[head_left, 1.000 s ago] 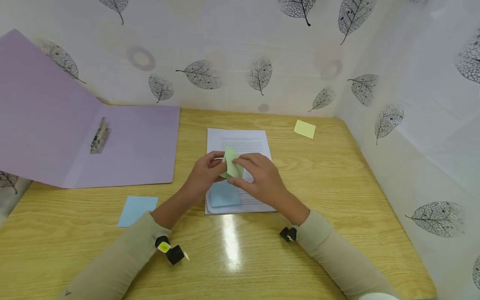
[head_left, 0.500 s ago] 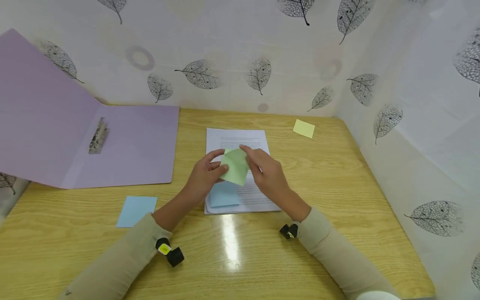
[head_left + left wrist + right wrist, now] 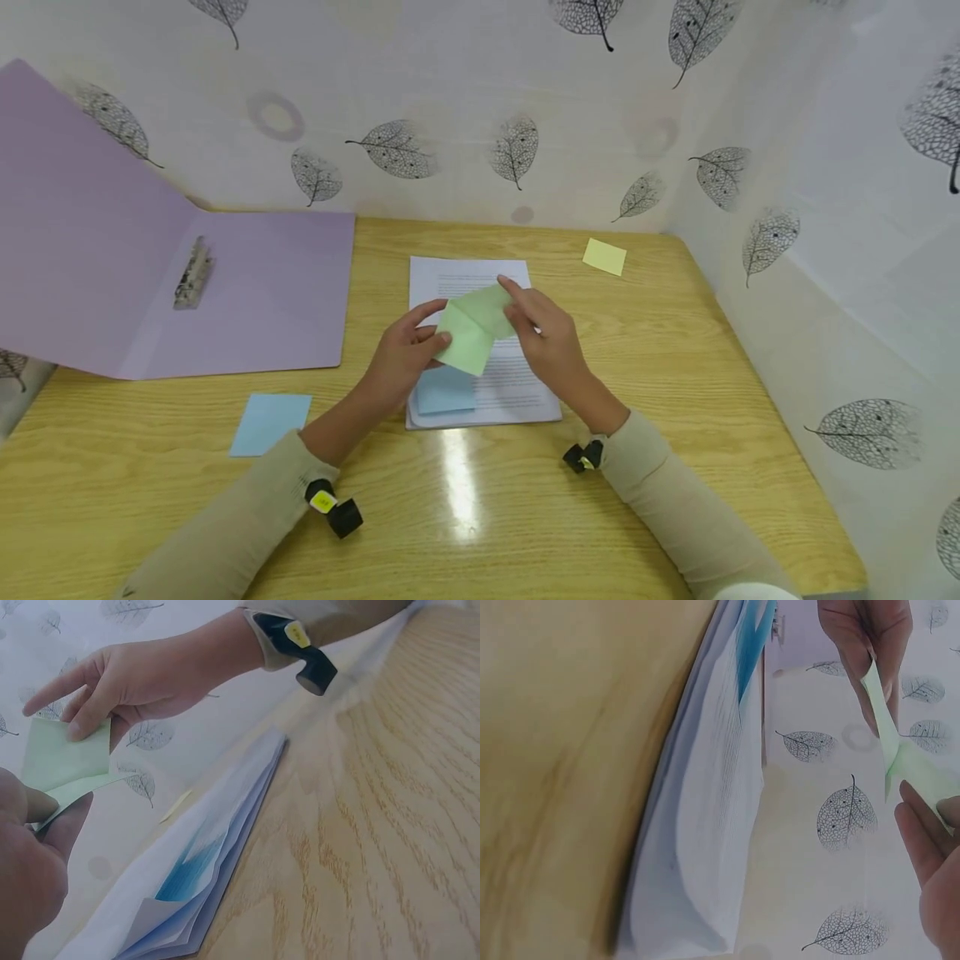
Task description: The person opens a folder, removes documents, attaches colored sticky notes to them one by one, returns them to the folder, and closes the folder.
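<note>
While the left grip (image 3: pixel 397 362) pinches one side of the creased green sticky note (image 3: pixel 467 337), the right grip (image 3: pixel 557 346) pinches the other (it spans the gap, above printed pages (image 3: pixel 517 392)).

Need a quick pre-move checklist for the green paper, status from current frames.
1. Left grip on the green paper: ok, pinching its left part.
2. Right grip on it: ok, holding its right part.
3. Green paper flat: not ok, bent along a crease.
4. Printed stack lying flat: not ok, a corner curls in the left wrist view.
5. Purple folder open: ok.
6. Adhesive on the green paper: cannot tell.
</note>
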`<action>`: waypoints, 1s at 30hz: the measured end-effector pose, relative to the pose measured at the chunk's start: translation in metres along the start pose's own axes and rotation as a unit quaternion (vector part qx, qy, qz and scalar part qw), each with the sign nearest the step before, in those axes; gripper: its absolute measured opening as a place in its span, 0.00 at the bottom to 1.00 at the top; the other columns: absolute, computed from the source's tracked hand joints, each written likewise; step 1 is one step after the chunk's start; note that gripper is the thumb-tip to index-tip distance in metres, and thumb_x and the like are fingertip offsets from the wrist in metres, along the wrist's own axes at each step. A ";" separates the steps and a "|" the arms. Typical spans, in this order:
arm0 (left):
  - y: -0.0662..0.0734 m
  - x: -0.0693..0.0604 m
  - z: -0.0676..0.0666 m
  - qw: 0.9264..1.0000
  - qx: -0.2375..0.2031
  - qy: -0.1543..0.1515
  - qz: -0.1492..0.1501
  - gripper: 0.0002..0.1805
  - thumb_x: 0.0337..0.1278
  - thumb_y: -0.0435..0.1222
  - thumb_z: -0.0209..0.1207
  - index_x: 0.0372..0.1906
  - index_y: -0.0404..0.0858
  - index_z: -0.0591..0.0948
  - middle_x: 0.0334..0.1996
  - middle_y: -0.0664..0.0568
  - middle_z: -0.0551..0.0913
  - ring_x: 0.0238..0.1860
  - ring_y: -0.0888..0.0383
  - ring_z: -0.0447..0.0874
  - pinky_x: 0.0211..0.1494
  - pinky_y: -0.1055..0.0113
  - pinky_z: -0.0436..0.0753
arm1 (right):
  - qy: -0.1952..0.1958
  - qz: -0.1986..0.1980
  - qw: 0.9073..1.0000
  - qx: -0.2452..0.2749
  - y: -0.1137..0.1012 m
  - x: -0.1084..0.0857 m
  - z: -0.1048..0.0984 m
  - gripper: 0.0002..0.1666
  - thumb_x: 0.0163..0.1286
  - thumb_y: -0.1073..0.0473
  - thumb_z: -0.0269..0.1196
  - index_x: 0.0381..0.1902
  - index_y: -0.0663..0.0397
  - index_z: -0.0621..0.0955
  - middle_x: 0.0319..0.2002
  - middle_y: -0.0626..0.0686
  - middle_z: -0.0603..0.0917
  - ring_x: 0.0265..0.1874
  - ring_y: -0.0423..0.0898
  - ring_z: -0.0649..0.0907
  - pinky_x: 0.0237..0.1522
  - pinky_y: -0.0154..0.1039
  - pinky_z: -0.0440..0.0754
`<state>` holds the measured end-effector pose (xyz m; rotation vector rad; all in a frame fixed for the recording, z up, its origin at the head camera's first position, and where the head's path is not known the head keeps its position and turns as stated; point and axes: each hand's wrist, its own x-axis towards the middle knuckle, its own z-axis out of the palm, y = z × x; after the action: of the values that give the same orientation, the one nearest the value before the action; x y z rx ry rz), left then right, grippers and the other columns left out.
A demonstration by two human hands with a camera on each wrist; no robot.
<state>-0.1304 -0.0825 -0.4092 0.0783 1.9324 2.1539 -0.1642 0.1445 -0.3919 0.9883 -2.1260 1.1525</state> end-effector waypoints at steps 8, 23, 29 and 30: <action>-0.004 -0.005 -0.009 1.000 -0.008 0.013 -0.016 0.30 0.72 0.32 0.57 0.75 0.49 0.67 0.59 0.40 0.82 0.51 0.52 0.86 0.53 0.56 0.87 | 0.023 0.027 0.999 0.034 0.001 0.000 -0.005 0.21 0.68 0.76 0.61 0.59 0.68 0.81 0.43 0.63 0.84 0.29 0.44 0.73 0.33 0.27 0.71; -0.009 -0.033 -0.042 0.999 0.011 0.049 -0.013 0.31 0.74 0.33 0.55 0.77 0.48 0.64 0.60 0.39 0.79 0.53 0.55 0.86 0.51 0.64 0.87 | 0.023 0.099 0.995 0.006 0.005 -0.001 -0.014 0.15 0.73 0.68 0.61 0.54 0.59 0.86 0.46 0.58 0.85 0.31 0.42 0.74 0.33 0.25 0.71; -0.004 -0.067 -0.077 0.995 0.061 0.081 0.002 0.33 0.75 0.39 0.56 0.79 0.43 0.59 0.60 0.48 0.77 0.49 0.64 0.83 0.49 0.70 0.86 | 0.026 0.134 0.991 0.012 0.008 -0.006 -0.020 0.14 0.73 0.67 0.61 0.54 0.59 0.86 0.48 0.58 0.85 0.31 0.39 0.74 0.33 0.24 0.73; -0.003 -0.074 -0.084 0.993 0.076 0.090 0.006 0.34 0.75 0.41 0.56 0.79 0.43 0.59 0.59 0.50 0.76 0.49 0.65 0.82 0.48 0.70 0.85 | 0.025 0.137 0.990 0.013 0.008 -0.006 -0.021 0.14 0.73 0.67 0.61 0.54 0.60 0.86 0.48 0.59 0.85 0.32 0.39 0.75 0.34 0.24 0.73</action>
<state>-0.0753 -0.1795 -0.4131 -0.0804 2.1985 2.0809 -0.1648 0.1679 -0.3896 0.6837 -2.2618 1.3210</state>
